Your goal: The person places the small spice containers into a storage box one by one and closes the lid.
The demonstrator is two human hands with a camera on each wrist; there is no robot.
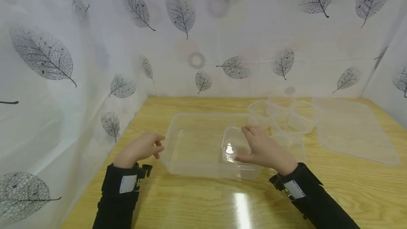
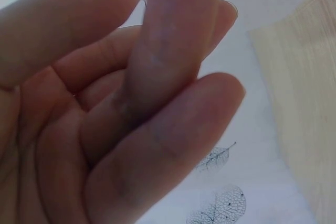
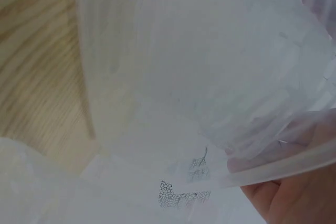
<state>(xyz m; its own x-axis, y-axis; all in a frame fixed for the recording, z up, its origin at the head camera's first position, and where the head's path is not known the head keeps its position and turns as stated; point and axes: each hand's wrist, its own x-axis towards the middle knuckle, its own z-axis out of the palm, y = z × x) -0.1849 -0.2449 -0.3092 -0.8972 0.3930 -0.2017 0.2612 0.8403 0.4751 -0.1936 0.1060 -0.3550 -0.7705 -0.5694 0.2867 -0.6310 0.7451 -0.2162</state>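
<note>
Right now I see my right hand clamped on a small tub over the big bin, while my left hand, fingers curled on nothing, steadies the bin's rim.

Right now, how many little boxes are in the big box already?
Just one going in. The right hand holds a small clear box inside the big clear tub, at its right end. The left hand rests by the tub's left rim. Several small boxes sit on the table behind the tub, and the flat lid lies off to the right.
</note>
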